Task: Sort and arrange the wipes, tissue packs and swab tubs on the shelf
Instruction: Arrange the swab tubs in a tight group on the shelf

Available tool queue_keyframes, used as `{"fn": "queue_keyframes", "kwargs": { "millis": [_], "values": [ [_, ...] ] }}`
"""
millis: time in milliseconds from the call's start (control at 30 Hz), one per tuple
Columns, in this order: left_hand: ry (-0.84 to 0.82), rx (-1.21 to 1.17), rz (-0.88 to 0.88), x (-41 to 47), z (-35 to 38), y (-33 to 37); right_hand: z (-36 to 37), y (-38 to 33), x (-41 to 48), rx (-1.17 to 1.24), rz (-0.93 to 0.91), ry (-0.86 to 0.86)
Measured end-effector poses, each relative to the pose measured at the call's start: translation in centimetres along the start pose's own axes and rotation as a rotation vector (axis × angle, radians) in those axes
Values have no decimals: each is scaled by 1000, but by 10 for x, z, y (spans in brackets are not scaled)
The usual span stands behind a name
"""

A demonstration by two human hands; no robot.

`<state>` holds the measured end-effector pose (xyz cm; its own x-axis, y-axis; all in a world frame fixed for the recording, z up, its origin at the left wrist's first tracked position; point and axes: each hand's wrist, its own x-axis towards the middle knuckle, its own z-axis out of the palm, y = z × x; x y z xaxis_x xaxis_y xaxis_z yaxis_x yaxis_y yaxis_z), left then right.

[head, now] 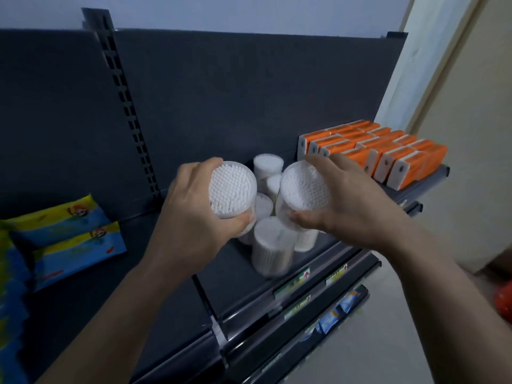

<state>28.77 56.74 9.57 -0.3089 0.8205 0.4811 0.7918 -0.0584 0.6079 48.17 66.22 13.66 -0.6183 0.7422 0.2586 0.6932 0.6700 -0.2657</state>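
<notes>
Our left hand [194,214] grips the left tub [232,189] and our right hand [349,200] grips the right tub [304,187], fingers curled round each. Both are lifted above the other tubs [273,245] near the shelf [230,275] front edge, probably to group them between the wipes [77,239] and tissue packs [388,153].

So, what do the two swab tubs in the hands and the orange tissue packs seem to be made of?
Left swab tub and right swab tub: probably clear, smooth hard plastic, since the white swab tips show through lid and wall. Orange tissue packs: likely thin printed plastic film with a faint sheen and white ends. The picture is too soft to rule out a paper wrap.
</notes>
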Motion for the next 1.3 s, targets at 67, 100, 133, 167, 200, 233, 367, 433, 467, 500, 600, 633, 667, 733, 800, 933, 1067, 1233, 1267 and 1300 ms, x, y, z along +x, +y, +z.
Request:
{"fn": "queue_keyframes", "kwargs": {
  "millis": [67,100,133,167,200,233,367,433,467,500,600,633,667,733,800,933,1067,1233,1267,1300],
  "values": [
    [37,22,-28,14,6,2,2,11,19,18,-35,-5],
    [55,34,-49,21,11,3,3,19,29,27,-55,-3],
    [66,47,-75,28,16,5,5,27,38,34,-77,1],
    [74,57,-96,34,22,8,5,36,48,42,-99,5],
    [85,69,-110,40,28,11,6,46,57,51,-120,7],
    [103,78,-122,45,36,15,6,56,66,64,-142,6],
    [189,86,-196,64,70,33,0,97,98,91,-230,-17],
    [236,104,-222,71,84,40,-3,112,112,94,-285,-25],
    [265,112,-235,74,89,43,-3,118,119,92,-313,-31],
    [291,120,-253,76,93,46,-3,123,125,94,-339,-40],
    [337,149,-317,77,98,49,1,128,139,145,-391,-78],
    [352,170,-333,77,97,48,3,127,142,168,-408,-89],
    [370,193,-344,77,95,46,5,125,146,191,-428,-98],
    [406,232,-359,76,91,41,10,119,153,216,-469,-114],
    [427,239,-379,76,85,34,15,110,158,229,-498,-128],
    [434,235,-395,78,72,13,24,91,168,258,-519,-165],
    [390,206,-387,87,67,-14,37,76,180,253,-512,-156],
    [302,168,-425,98,67,-40,59,64,196,254,-487,-202],
    [287,164,-434,99,67,-44,63,63,199,259,-480,-219],
    [274,161,-449,99,67,-49,67,62,203,262,-474,-239]
  ]
}}
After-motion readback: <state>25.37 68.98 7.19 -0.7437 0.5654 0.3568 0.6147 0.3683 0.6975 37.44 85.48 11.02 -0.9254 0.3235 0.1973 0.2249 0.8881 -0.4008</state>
